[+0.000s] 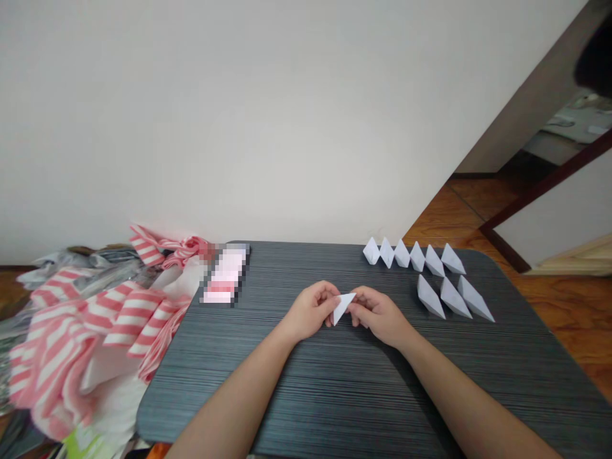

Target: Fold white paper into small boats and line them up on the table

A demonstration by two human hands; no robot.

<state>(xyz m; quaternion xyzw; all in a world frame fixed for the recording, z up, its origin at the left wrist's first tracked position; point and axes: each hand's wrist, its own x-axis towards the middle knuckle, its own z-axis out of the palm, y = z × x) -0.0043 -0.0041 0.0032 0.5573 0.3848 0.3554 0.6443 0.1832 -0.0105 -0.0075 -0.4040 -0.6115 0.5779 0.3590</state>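
Between my two hands is a small folded piece of white paper [342,308], roughly triangular, held just over the dark table. My left hand [313,310] pinches its left side, thumb on top. On the right side my right hand [377,313] grips it between thumb and fingers. Some fingertips are hidden behind the paper. To the right of my hands stand several white folded paper shapes in two rows: a back row with a pointed paper piece [402,254] among others, and a front row of three, including a longer paper piece [455,298].
The dark wood-grain table [287,395] stands against a pale wall [287,127]. A pixelated flat object [224,274] lies at its back left. Red-and-white striped cloth [71,344] is heaped left of the table. Wooden floor [440,210] and a doorway are at the right.
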